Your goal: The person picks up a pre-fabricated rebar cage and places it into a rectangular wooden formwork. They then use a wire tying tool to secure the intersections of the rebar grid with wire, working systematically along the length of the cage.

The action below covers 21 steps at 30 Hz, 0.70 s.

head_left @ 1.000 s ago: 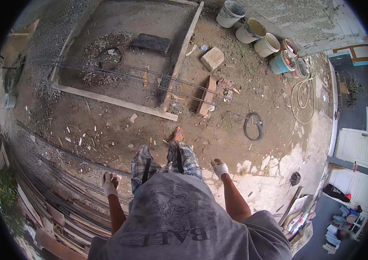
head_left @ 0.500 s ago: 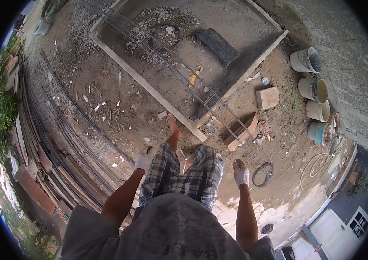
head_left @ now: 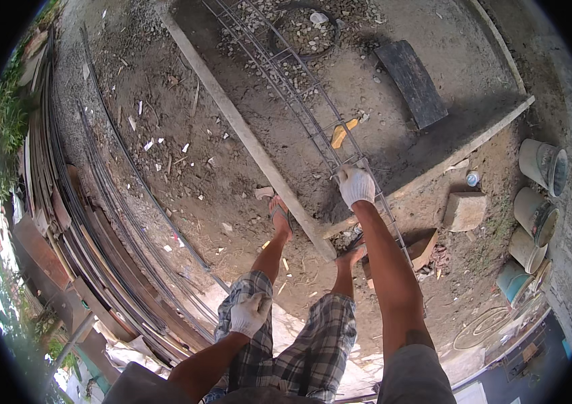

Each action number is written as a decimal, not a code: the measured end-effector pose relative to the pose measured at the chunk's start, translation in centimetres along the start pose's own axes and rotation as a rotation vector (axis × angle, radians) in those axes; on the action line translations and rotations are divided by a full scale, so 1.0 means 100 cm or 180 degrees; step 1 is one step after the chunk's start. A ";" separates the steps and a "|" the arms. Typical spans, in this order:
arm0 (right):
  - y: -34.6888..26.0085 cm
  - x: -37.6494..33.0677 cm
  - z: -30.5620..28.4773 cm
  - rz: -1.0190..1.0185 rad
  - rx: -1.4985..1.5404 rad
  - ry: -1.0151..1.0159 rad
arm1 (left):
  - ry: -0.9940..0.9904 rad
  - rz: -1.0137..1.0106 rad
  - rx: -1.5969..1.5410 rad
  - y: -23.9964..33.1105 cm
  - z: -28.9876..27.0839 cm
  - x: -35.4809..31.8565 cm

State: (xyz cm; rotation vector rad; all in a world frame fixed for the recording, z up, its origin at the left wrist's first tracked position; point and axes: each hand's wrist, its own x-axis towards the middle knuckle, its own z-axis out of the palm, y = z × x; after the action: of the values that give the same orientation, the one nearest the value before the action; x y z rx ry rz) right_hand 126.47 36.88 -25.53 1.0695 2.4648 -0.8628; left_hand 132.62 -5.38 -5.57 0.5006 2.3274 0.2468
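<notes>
My right hand (head_left: 355,185), in a white work glove, reaches forward with its fingers closed round a long steel rebar cage (head_left: 297,104). The cage has thin parallel bars joined by cross ties and slants over a low concrete kerb. My left hand (head_left: 250,314), gloved as well, is closed in front of my left thigh; whatever it may hold is hidden. Beneath the cage, past my right hand, lies a yellow piece (head_left: 344,133). An open wooden box (head_left: 423,250) sits under the near end of the cage, partly hidden by my right forearm.
My sandalled feet stand by the corner of the concrete kerb (head_left: 239,128). Long bars and planks (head_left: 91,222) lie along the left. To the right are a concrete block (head_left: 466,211) and several buckets (head_left: 542,163). A dark board (head_left: 412,84) lies inside the kerb.
My right hand has swung forward from beside my right leg and taken hold of the rebar cage. My left hand has come in over my thigh. I have stepped closer to the kerb.
</notes>
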 end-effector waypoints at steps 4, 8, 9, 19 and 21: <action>-0.014 0.111 0.045 0.0005 -0.0589 -0.0137 | -0.0051 -0.0254 0.0016 0.008 0.023 -0.002; -0.008 0.145 0.085 0.0137 -0.0843 -0.0291 | -0.0676 -0.0842 -0.0026 0.003 0.034 -0.004; -0.005 0.148 0.093 0.0128 -0.0852 -0.0343 | -0.0640 -0.0810 -0.0014 0.007 0.034 -0.004; -0.003 0.140 0.083 0.0721 -0.1042 -0.1051 | -0.0492 -0.0510 0.0246 0.009 0.027 -0.006; 0.024 0.132 0.097 0.1027 -0.0727 -0.0899 | -0.0455 -0.0372 0.0393 0.011 0.024 -0.002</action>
State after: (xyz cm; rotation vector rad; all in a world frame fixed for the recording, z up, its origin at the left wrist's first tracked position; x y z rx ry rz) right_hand 119.93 39.25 -40.53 1.1331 2.0290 -0.5718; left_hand 134.69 -4.37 -6.80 0.4260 2.2314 0.0110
